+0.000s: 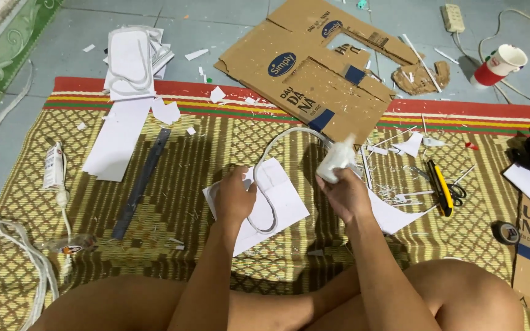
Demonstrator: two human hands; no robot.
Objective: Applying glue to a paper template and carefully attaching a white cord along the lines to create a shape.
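The person sits cross-legged on a woven mat. The left hand presses, fingers curled, on a white sheet that carries a curved white strip standing on edge in a loop. The right hand is closed around a white glue tube, nozzle raised just above the strip's far end.

Judging by the scene, the work looks partway through: a stack of finished white shapes lies far left, while this loop seems only partly fixed to its sheet.

Room is tight to the right, where paper scraps, a yellow utility knife and scissors lie near. A dark ruler lies to the left, cut cardboard beyond; the mat between is open.
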